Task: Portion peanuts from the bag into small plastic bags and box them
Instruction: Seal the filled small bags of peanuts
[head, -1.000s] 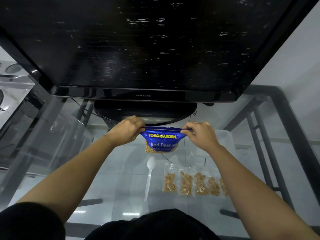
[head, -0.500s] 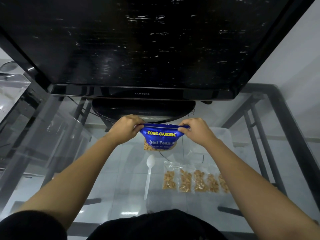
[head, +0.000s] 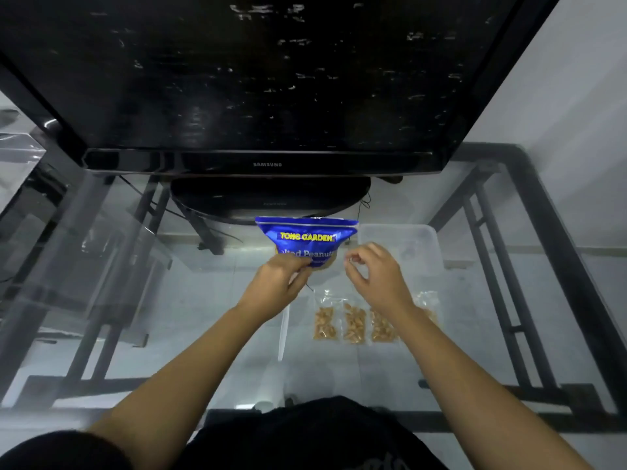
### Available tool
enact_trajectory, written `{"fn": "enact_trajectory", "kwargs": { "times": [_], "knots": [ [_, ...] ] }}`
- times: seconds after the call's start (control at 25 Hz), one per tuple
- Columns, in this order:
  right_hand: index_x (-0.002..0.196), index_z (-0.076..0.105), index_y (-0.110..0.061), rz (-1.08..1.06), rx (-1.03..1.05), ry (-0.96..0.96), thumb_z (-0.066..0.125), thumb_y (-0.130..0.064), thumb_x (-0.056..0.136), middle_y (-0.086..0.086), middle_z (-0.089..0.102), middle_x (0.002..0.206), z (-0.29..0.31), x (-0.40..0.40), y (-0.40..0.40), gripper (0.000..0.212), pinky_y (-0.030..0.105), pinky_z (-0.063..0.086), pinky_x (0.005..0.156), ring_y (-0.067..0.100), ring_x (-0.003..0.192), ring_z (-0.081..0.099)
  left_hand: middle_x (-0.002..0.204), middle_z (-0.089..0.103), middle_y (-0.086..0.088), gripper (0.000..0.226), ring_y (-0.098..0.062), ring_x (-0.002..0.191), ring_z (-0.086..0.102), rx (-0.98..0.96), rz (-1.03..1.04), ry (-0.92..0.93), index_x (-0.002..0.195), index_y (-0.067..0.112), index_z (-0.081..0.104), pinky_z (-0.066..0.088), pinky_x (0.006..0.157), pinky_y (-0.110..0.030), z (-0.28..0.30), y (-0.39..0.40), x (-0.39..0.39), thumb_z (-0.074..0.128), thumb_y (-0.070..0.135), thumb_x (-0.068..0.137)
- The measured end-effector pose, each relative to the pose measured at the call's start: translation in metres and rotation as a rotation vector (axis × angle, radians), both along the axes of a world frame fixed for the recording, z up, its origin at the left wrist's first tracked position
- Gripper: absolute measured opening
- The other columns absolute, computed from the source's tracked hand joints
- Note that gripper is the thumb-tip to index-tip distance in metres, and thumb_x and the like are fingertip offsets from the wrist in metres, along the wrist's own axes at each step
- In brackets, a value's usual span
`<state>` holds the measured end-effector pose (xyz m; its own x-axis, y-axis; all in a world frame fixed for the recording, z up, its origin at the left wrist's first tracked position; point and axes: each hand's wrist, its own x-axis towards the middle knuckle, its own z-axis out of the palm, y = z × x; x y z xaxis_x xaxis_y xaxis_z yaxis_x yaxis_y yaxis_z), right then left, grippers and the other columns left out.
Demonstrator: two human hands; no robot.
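Peanut bag: the shiny blue foil peanut bag (head: 307,237) stands on the see-through glass table (head: 441,368), in front of the big black TV (head: 264,79).
Left hand: the left hand (head: 274,286) pinches the bag low on its front.
Right hand: the right hand (head: 373,276) holds nothing, fingers loosely curled, just beside the bag.
Small bags: four small clear plastic bags of peanuts (head: 354,322) show in a row near the hands; the arm partly hides one.
Spoon: one white plastic spoon (head: 283,334), partly under the left hand.
Box: one clear plastic box (head: 400,245), right of the bag.
Could go wrong: held by one hand only, the bag may tip over. If its top is open, nuts may spill.
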<state>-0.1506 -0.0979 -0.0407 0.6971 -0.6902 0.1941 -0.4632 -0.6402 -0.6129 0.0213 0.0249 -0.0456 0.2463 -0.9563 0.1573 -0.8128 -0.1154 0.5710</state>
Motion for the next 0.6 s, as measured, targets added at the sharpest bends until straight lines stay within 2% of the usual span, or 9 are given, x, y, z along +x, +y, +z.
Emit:
{"fn": "enact_trajectory", "kwargs": {
  "times": [0.08, 0.24, 0.4, 0.48, 0.6],
  "knots": [
    [0.097, 0.065, -0.008, 0.014, 0.067, 0.088, 0.058, -0.014, 0.088, 0.007, 0.062, 0.093, -0.023, -0.012, 0.012, 0.013, 0.03, 0.048, 0.077, 0.021, 0.088, 0.058, 0.098, 0.069, -0.015, 0.025, -0.031, 0.089, 0.064, 0.125, -0.022, 0.024, 0.108, 0.007, 0.065, 0.051, 0.075, -0.034, -0.022, 0.005, -0.013, 0.059, 0.019, 0.087],
    [0.11, 0.066, -0.007, -0.013, 0.139, 0.249, 0.056, -0.016, 0.091, 0.012, 0.06, 0.104, -0.055, -0.019, 0.013, 0.024, 0.022, 0.038, 0.085, 0.028, 0.101, 0.056, 0.113, 0.062, -0.018, 0.033, -0.033, 0.104, 0.058, 0.25, 0.013, 0.029, 0.121, 0.005, 0.059, 0.045, 0.087, -0.034, -0.044, -0.002, -0.029, 0.055, 0.017, 0.091],
    [0.124, 0.057, -0.009, 0.022, 0.133, 0.398, 0.055, -0.024, 0.092, 0.009, 0.052, 0.117, -0.07, -0.007, 0.014, 0.036, 0.032, 0.044, 0.094, 0.025, 0.115, 0.045, 0.122, 0.054, -0.017, 0.037, -0.031, 0.109, 0.053, 0.412, 0.069, -0.057, 0.126, 0.004, 0.052, 0.04, 0.094, -0.033, -0.058, -0.017, -0.04, 0.05, 0.022, 0.094],
    [0.118, 0.06, -0.01, 0.03, 0.125, 0.438, 0.058, -0.023, 0.09, 0.008, 0.05, 0.118, -0.073, -0.005, 0.015, 0.031, 0.036, 0.048, 0.091, 0.024, 0.116, 0.043, 0.124, 0.052, -0.016, 0.036, -0.03, 0.11, 0.052, 0.453, 0.08, -0.085, 0.125, 0.003, 0.052, 0.04, 0.094, -0.031, -0.064, -0.017, -0.043, 0.051, 0.02, 0.093],
    [0.1, 0.065, -0.01, 0.035, 0.085, 0.361, 0.06, -0.016, 0.088, 0.006, 0.054, 0.114, -0.072, -0.006, 0.02, 0.014, 0.037, 0.051, 0.079, 0.023, 0.112, 0.046, 0.114, 0.058, -0.016, 0.024, -0.03, 0.102, 0.054, 0.388, 0.111, -0.049, 0.112, 0.002, 0.056, 0.043, 0.086, -0.032, -0.066, -0.015, -0.046, 0.054, 0.012, 0.09]
  ]
}}
